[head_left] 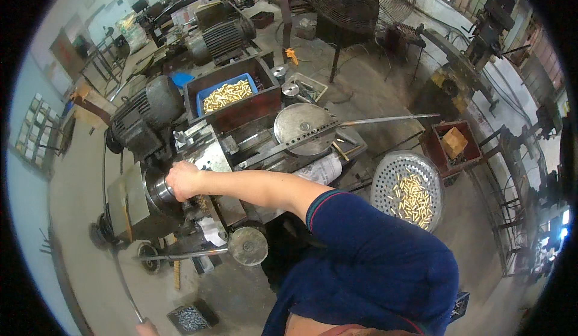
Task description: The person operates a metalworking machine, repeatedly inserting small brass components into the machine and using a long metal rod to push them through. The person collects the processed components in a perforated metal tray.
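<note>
My right arm in a navy sleeve reaches across to a small lathe. My right hand [184,181] is at the front of its round metal chuck [161,192], fingers curled together. What they pinch, if anything, is hidden behind the hand. At the lower left edge my left hand [146,329], only partly in view, is closed round the end of a long thin metal lever [127,288]. Behind the lathe bed, a blue tray [200,98] of small brass-coloured cylindrical pieces sits in a dark box. More such brass pieces [413,200] lie in a perforated metal basin [383,171] at my right.
A long bar handle [391,119] sticks out rightward over a round metal disc [303,122]. Another lever with a round weight [248,245] lies near me. Electric motors [147,110], a large fan [343,2], a brown box [457,149] and a crate of metal bits [191,317] stand around.
</note>
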